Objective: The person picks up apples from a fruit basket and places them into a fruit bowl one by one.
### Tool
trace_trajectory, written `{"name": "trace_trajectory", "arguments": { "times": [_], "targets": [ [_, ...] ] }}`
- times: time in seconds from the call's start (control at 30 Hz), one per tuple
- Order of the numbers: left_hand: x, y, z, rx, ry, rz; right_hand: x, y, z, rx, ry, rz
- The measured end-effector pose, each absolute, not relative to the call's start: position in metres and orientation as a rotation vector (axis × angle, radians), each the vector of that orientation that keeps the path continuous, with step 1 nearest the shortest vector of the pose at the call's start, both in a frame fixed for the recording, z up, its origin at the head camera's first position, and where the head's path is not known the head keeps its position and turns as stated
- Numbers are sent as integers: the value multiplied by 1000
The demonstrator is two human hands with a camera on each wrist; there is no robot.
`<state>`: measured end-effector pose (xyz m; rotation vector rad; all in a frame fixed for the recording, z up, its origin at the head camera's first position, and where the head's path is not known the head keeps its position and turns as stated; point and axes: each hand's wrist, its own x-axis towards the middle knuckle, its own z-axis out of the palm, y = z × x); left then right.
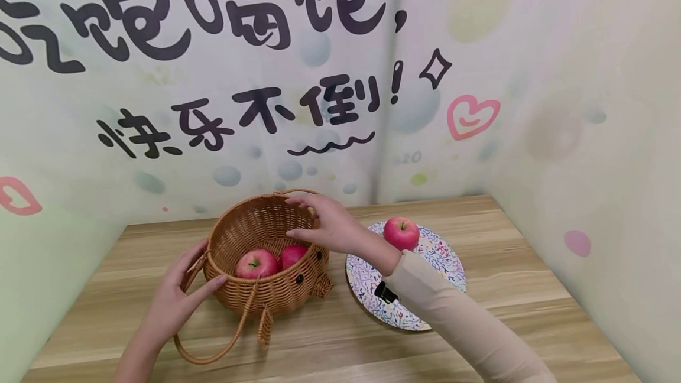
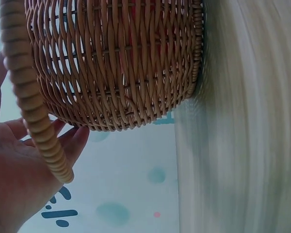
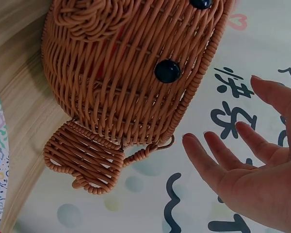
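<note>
A woven wicker basket (image 1: 255, 300) with black button eyes stands on the table, holding two red apples (image 1: 257, 263). My left hand (image 1: 172, 294) rests spread against its left side, thumb at the rim. In the left wrist view its fingertips (image 2: 77, 138) meet the weave, and the wicker handle (image 2: 36, 116) passes in front of the palm. Over the basket's right rim hovers my right hand (image 1: 332, 226), fingers parted and holding nothing. The right wrist view shows that hand (image 3: 262, 165) apart from the wicker.
Right of the basket lies a round patterned plate (image 1: 367, 300) with one red apple (image 1: 401, 233) on it, partly covered by my right forearm. One basket handle (image 1: 213, 361) droops toward the front. Printed wall panels (image 1: 340, 170) enclose the wooden table (image 1: 511, 265).
</note>
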<state>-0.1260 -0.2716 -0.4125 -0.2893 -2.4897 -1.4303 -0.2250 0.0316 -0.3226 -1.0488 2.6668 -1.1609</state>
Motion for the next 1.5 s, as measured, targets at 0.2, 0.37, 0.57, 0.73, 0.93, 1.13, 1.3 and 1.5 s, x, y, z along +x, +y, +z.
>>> {"name": "trace_trajectory", "arguments": {
  "times": [0.2,0.37,0.57,0.73,0.93,1.13,1.3,1.5],
  "targets": [
    [-127,-274,-413,-283,-2532,-1368,-229,25,-321,-1154,2670,-1092],
    [-128,-275,-414,-283,-2552,-1316,-234,19,-322,-1215,2657,-1036],
    [-128,-276,-414,-279,-2555,-1291,-238,13,-317,-1209,2614,-1014],
    [-128,-276,-413,-274,-2571,-1288,-241,8,-315,-1179,2564,-995],
    [-128,-275,-414,-271,-2564,-1303,-246,2,-318,-1149,2517,-968],
    [-128,-273,-414,-279,-2537,-1317,-249,-2,-322,-1129,2497,-941],
    [-129,-274,-414,-280,-2535,-1307,-250,-7,-325,-1093,2488,-931],
    [-128,-274,-414,-282,-2531,-1308,-250,-11,-328,-1055,2486,-924]
  ]
}}
